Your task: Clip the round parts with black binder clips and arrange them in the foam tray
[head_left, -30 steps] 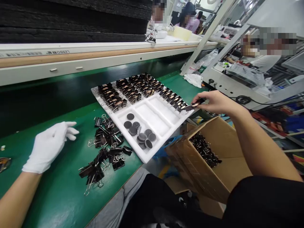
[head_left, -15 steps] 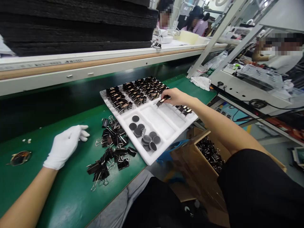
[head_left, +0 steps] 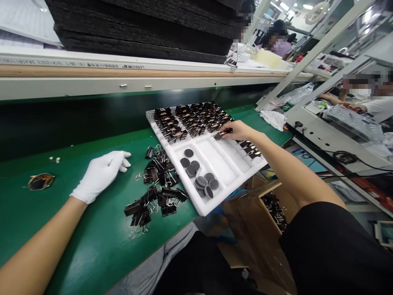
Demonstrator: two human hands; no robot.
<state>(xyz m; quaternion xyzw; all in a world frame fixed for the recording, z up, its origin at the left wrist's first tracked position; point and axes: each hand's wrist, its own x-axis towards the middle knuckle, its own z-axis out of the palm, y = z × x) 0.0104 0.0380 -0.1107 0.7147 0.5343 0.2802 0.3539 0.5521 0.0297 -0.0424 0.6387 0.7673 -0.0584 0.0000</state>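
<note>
A white foam tray point(head_left: 201, 209) lies on the green table, its far compartments packed with rows of black binder clips point(head_left: 170, 123). Over the tray, beside these rows, my right hand point(head_left: 238, 131) is closed on a binder clip point(head_left: 220, 135), partly hidden by my fingers. Several dark round discs point(head_left: 193, 169) lie loose in the tray's near left compartment. My left hand point(head_left: 102, 174), in a white glove, rests on the table with fingers loosely apart and nothing in them. Between it and the tray is a pile of loose binder clips point(head_left: 156, 176).
A round metal-rimmed object point(head_left: 41, 181) lies at the table's left. Below the right edge stands a cardboard box point(head_left: 245, 221) with more binder clips inside. A shelf edge point(head_left: 92, 85) runs across the back, bearing stacked black foam point(head_left: 144, 32). Other people sit farther off.
My view has turned left, so the scene sits farther right. My right hand still holds the binder clip near the filled rows; my left hand stays on the table.
</note>
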